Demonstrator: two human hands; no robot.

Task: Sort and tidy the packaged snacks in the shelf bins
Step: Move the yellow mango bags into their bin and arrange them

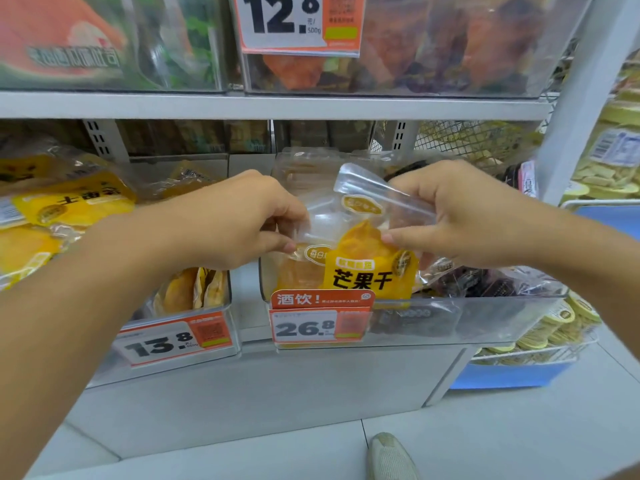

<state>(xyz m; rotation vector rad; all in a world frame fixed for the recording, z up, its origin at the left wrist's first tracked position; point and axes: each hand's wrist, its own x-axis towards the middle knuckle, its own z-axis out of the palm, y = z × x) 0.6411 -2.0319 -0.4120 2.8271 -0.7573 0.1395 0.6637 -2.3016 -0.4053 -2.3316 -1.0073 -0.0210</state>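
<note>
Shelving (277, 105) of grey metal fills the view, carrying clear plastic bins on two levels; the upper level holds bins of orange and dark packets behind a 12.8 price tag (298, 24); the lower level holds the left bin (207, 306), heaped with yellow mango packets and tagged 13.8, and just beside it the middle bin (450, 317), tagged 26.8, where the work is going on.

Standing upright in that middle bin, against its front wall, is a mango packet (372, 268) with its long axis vertical and its printed face toward the person; a second, paler packet (294, 271) stands just to its left, and dark packets (485, 282) lie to its right in the same bin.

Both hands are at the packets' tops, directly above the bin; the left hand (242, 220) pinches the clear top edge of the paler packet between thumb and curled fingers; the right hand (460, 216) pinches the clear top flap of the mango packet, which bends back over its fingers.

Since each packet hangs straight below its hand, the coming move looks like a short downward seating or a sideways squaring, the right hand being the nearer to the mango packet; a shoe (391, 455) shows on the floor below.
</note>
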